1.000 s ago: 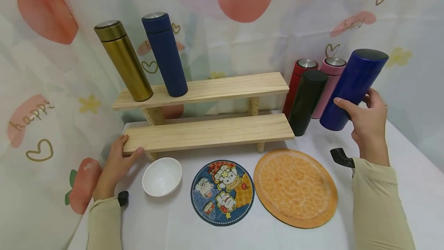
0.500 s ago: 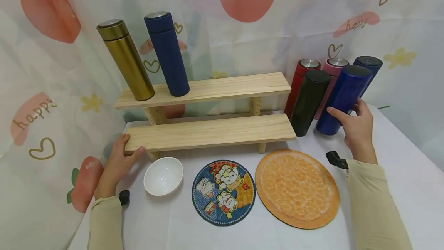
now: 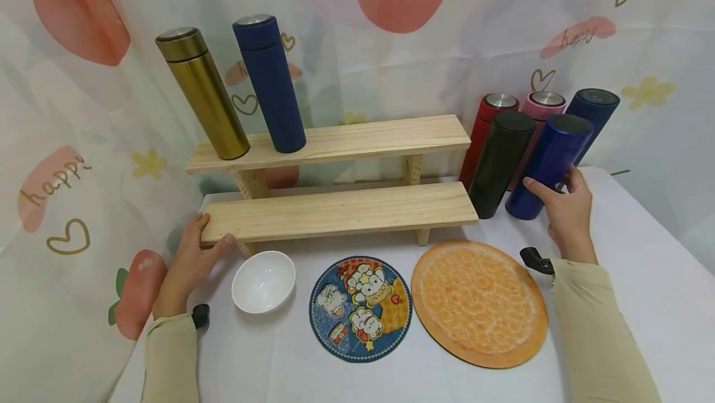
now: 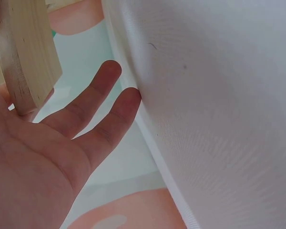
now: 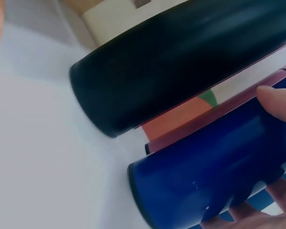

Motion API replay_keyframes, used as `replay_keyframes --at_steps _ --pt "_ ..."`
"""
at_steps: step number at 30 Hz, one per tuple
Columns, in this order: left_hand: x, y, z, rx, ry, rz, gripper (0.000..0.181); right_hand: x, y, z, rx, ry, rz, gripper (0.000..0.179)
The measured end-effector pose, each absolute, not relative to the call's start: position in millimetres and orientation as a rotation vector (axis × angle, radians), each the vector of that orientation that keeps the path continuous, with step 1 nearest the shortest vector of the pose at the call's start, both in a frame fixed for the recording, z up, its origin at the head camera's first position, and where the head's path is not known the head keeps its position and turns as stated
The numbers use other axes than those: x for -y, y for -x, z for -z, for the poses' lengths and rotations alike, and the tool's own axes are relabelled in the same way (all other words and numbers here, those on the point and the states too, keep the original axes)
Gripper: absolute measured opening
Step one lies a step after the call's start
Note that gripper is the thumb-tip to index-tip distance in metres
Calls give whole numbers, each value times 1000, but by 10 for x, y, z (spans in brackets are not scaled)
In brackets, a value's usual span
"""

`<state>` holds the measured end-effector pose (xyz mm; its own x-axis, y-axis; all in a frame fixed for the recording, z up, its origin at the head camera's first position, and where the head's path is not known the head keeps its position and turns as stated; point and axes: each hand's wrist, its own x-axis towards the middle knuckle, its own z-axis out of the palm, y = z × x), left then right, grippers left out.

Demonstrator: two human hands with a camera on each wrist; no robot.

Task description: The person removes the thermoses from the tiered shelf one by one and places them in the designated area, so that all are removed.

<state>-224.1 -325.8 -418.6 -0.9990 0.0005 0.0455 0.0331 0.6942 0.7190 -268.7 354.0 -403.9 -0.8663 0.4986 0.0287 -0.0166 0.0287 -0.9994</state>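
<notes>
In the head view my right hand [image 3: 568, 210] grips a glossy blue thermos [image 3: 550, 164], thumb on the near side and fingers round the far side. The thermos stands on the white table beside a black thermos [image 3: 501, 167]. A pink thermos [image 3: 539, 118] and a dark blue thermos [image 3: 594, 114] are partly hidden behind it. In the right wrist view, a narrow gap separates the blue thermos [image 5: 214, 167] from the black one. My left hand [image 3: 190, 260] holds the left end of the lower board of a two-tier wooden shelf [image 3: 335, 215]; its two outer fingers extend past the board [image 4: 31, 52].
On the upper tier stand a gold thermos [image 3: 208, 102] and a navy thermos [image 3: 272, 89]. A red thermos [image 3: 481, 133] is behind the black one. In front lie a white bowl [image 3: 264, 282], a cartoon mat [image 3: 360, 310] and an orange round mat [image 3: 480, 303].
My right hand has brought the blue thermos down and left onto the table beside the black one, uncovering the dark blue thermos behind. My left hand stays on the shelf.
</notes>
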Motion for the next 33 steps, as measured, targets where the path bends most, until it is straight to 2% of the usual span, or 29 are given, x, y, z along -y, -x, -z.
replay_keyframes --at_steps 12,20,33 --pt "3260 2244 4198 2859 29 1188 94 -3522 2661 4025 2087 466 -1786 91" --pt "3257 2241 4188 2843 34 1193 94 -3456 2545 3683 1702 296 -1928 89" --pt "3250 2237 4187 2869 20 1175 94 -3224 2288 3104 1455 44 -1776 83"
